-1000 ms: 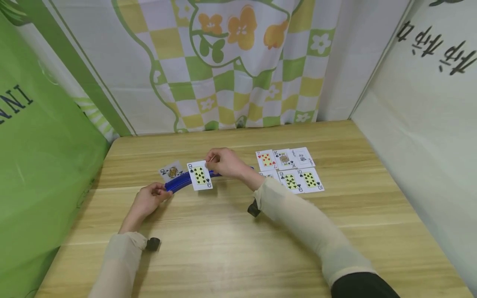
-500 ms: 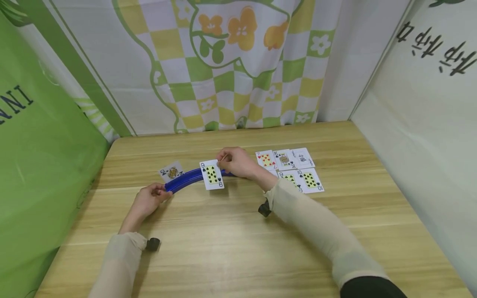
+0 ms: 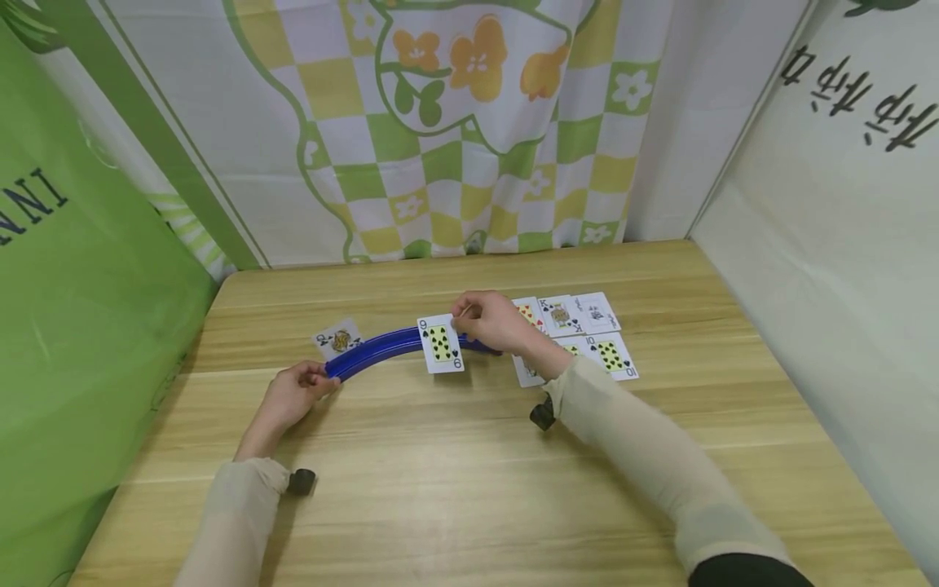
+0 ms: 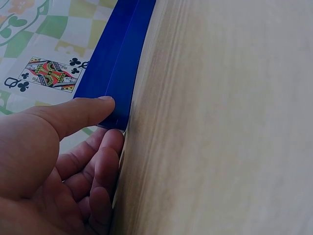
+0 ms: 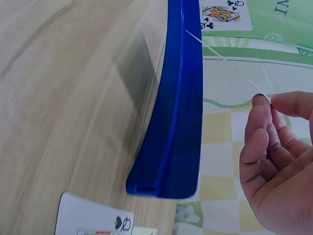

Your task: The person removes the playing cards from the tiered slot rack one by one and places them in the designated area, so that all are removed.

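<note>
A curved blue playing card holder [image 3: 377, 349] lies on the table. My left hand [image 3: 293, 393] grips its left end, thumb on top and fingers below, as the left wrist view shows. Near that end a queen of clubs [image 4: 51, 76] stands up from the holder. Between thumb and fingers of my right hand [image 3: 495, 322] is the upper right corner of a nine of spades [image 3: 441, 346], face toward me. In the head view this card overlaps the right half of the holder; the right wrist view has the card [image 5: 227, 62] edge-on, its far end in line with the holder.
On the wooden table [image 3: 440, 489], right of the holder, lie face-up cards in two rows: a seven of hearts [image 3: 526, 310], a king of spades [image 3: 561, 315], a joker [image 3: 596, 312], a ten of spades [image 3: 610, 355] and others partly behind my right hand. A patterned curtain [image 3: 477, 179] hangs behind.
My right hand has moved rightward along the holder with the nine of spades, covering more of the laid-out cards. The left hand stays on the holder's end.
</note>
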`<state>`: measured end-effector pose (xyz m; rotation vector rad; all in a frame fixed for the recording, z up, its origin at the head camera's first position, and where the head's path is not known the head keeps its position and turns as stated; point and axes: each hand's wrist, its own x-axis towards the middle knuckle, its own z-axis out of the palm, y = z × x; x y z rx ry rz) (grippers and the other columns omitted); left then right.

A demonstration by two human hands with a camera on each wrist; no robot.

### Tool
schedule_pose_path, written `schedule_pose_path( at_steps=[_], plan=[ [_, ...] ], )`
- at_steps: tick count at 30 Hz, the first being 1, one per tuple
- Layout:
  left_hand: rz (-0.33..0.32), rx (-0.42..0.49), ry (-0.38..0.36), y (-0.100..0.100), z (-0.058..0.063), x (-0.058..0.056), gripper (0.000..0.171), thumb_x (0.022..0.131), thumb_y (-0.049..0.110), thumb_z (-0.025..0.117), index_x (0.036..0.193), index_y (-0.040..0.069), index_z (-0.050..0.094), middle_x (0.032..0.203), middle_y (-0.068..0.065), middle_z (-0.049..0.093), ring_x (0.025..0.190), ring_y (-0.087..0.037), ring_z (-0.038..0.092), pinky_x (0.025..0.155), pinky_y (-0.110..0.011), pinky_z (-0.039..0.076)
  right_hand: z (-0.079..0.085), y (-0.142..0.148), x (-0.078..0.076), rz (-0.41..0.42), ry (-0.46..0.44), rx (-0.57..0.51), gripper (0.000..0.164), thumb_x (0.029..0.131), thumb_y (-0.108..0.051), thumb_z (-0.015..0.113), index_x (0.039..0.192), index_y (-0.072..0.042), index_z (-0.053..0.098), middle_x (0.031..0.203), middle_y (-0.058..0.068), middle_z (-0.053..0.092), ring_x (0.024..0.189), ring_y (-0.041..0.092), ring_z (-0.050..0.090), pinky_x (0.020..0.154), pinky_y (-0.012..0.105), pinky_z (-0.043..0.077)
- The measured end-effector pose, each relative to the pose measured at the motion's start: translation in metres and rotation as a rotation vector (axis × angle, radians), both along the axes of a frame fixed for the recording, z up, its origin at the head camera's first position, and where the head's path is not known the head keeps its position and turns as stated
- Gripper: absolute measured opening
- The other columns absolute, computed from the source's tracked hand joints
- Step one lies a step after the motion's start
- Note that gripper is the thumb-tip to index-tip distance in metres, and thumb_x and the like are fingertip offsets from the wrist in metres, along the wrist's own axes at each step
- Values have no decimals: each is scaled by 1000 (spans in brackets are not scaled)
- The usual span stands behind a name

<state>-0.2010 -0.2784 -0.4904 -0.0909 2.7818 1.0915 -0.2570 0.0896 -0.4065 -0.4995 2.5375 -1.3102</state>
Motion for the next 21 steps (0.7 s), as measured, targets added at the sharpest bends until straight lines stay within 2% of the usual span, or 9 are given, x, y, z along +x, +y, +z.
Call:
schedule_pose_path(
  at_steps=[8, 14, 21],
  plan=[
    [8, -3, -3, 1, 2, 0, 44, 93, 38, 70, 118, 2, 63, 99, -11, 67, 83, -17, 56, 69, -26, 45, -2, 16, 2, -15, -3, 3, 13, 96, -24, 64, 105, -15, 67, 91, 5, 73, 75, 21, 67, 57, 30, 50],
    [4, 2, -1, 1, 1, 0, 45, 93, 38, 70, 118, 1, 63, 99, -11, 67, 82, -17, 56, 68, -25, 46, -1, 27, 6, -28, -2, 10, 13, 95, -24, 64, 105, -15, 67, 91, 6, 73, 76, 21, 66, 58, 31, 52],
    [-2, 4, 2, 1, 2, 0, 45, 94, 37, 70, 119, 1, 62, 101, -12, 67, 84, -18, 58, 68, -25, 46, 0, 40, 10, -32, -24, -6, 16, 96, -22, 63, 107, -12, 67, 92, 8, 73, 84, 33, 69, 60, 32, 52]
  ],
)
